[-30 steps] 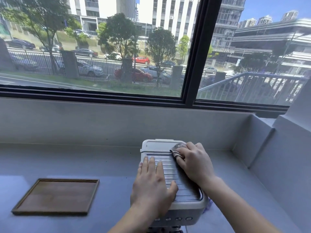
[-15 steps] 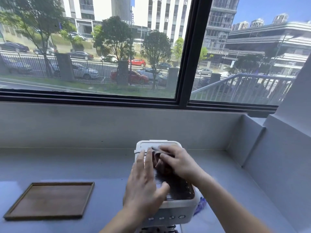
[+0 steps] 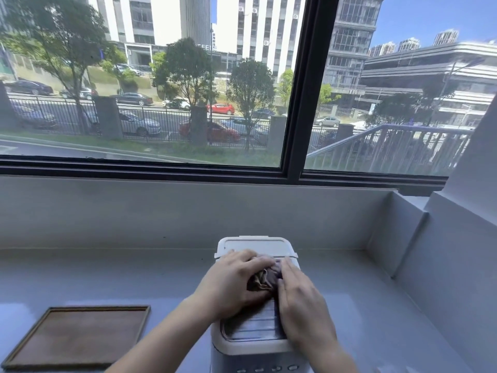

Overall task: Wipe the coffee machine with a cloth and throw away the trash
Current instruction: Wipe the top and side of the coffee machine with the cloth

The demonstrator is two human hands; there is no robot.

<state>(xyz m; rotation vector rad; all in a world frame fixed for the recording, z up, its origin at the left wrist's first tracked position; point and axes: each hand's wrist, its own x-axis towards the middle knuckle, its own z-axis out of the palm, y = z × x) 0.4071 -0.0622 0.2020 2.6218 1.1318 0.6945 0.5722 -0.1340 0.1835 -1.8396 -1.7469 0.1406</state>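
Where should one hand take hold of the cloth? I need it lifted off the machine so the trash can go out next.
Pinch the bunched ridge of the cloth from straight above. It sits crumpled on the coffee machine lid between the left hand and right hand, and its raised folds in the middle probably give fingers something to close on; the edges are hidden under the hands.

This looks like an office or commercial building at street level: a wide dark-framed window [image 3: 293, 103] faces parked cars, a railing fence and tall office blocks. Below it runs a plain grey desk [image 3: 107, 278] carrying a coffee machine [image 3: 255, 343] and a wooden tray [image 3: 78, 337].
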